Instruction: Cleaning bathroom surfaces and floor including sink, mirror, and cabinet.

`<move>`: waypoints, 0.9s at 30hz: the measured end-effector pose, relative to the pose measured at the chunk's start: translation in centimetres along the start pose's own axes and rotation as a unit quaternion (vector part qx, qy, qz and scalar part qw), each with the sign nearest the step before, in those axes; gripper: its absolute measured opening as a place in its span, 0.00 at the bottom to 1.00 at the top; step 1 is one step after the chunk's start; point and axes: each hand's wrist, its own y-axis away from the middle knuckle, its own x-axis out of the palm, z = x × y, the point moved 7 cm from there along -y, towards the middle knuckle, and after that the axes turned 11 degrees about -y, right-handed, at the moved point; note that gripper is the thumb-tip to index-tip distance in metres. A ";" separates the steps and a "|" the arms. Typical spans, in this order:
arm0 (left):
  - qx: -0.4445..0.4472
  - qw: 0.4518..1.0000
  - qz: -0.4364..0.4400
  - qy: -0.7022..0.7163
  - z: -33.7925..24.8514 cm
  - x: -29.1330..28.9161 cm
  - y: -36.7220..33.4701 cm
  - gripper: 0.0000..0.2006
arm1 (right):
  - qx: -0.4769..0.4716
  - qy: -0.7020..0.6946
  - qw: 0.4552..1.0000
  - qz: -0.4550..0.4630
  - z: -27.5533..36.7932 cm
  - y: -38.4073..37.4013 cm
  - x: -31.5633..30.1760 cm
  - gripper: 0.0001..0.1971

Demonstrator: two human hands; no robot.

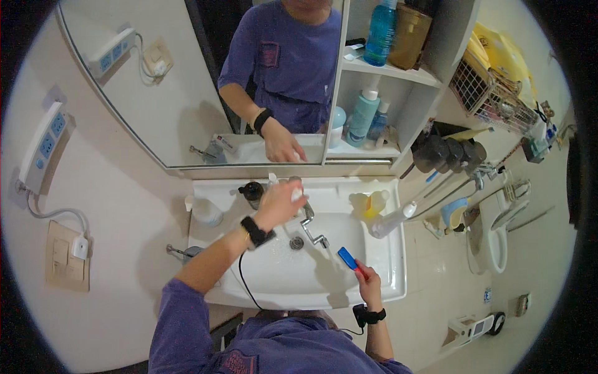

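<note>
My left hand [278, 204] is over the back of the white sink [349, 290], at the chrome faucet [308, 218]. Its fingers are curled around something whitish at the faucet's top, too blurred to name. The faucet's jointed spout reaches forward over the basin, near the drain [296, 243]. Above the basin's front right part, my right hand [369, 282] grips a small tool [347, 257] with a flat blue head and a red handle. The blue head points up and left, toward the spout. Both wrists wear black bands with cables.
A dark bottle [251, 192] stands behind my left wrist, and a white pump bottle [204, 210] at the sink's left. On the right rim are a yellow container [375, 203] and a clear bottle [395, 221]. A mirror [187, 93] and bottle shelves [389, 112] rise behind.
</note>
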 end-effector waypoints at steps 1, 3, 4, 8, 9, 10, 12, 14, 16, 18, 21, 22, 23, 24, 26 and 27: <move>-0.005 0.998 0.023 -0.051 0.0 -0.4 -1.4 0.12 | -0.004 0.007 1.000 0.007 0.2 -0.1 0.4 0.15; -0.011 0.993 0.044 -0.106 0.5 -0.5 -2.9 0.12 | 0.002 0.021 1.000 0.011 0.9 -0.3 1.1 0.15; -0.004 0.992 0.036 -0.120 1.5 0.1 -3.6 0.12 | -0.009 0.001 1.000 0.004 1.4 -0.3 1.3 0.15; 0.032 0.983 0.006 -0.178 3.2 3.5 -4.9 0.14 | 0.016 -0.023 1.000 -0.005 1.3 0.2 0.6 0.15; 0.037 0.980 0.005 -0.198 3.7 4.1 -5.0 0.13 | 0.017 -0.024 1.000 -0.006 1.2 0.3 0.5 0.15; 0.038 0.979 0.005 -0.198 4.1 4.5 -5.1 0.13 | 0.011 -0.027 0.999 -0.011 1.2 0.4 0.4 0.15; 0.083 0.956 0.029 -0.281 4.5 5.8 -5.0 0.12 | 0.005 -0.031 0.999 -0.017 1.3 0.5 0.2 0.15; 0.075 0.954 0.052 -0.285 4.3 5.9 -5.0 0.12 | -0.002 -0.027 0.999 -0.029 1.3 0.9 -0.3 0.15; 0.064 0.952 0.073 -0.291 4.3 5.9 -5.0 0.12 | -0.001 -0.015 0.999 -0.028 1.2 1.0 -0.6 0.15; 0.044 0.959 0.048 -0.276 4.2 5.3 -5.0 0.11 | 0.000 -0.004 1.000 -0.025 1.1 1.1 -0.7 0.15; -0.014 0.984 -0.007 -0.179 1.7 4.3 -3.4 0.12 | -0.007 -0.025 0.999 -0.036 0.4 1.4 -1.2 0.15; -0.012 0.983 -0.007 -0.182 0.9 4.2 -2.5 0.12 | -0.006 -0.024 0.999 -0.039 0.1 1.5 -1.2 0.15; -0.037 0.992 0.058 -0.106 0.7 5.4 -1.2 0.13 | -0.002 -0.023 0.999 -0.043 -0.3 1.6 -1.3 0.15; -0.062 0.990 0.123 -0.029 0.5 7.0 0.3 0.14 | 0.001 -0.025 0.999 -0.046 -0.4 1.8 -1.3 0.15; -0.009 0.987 0.111 0.117 -0.8 9.3 4.0 0.17 | 0.004 -0.034 0.998 -0.057 -0.3 1.9 -1.4 0.15; -0.022 0.974 0.190 0.123 -0.2 11.9 6.0 0.17 | 0.006 -0.033 0.998 -0.059 -0.3 2.1 -1.6 0.15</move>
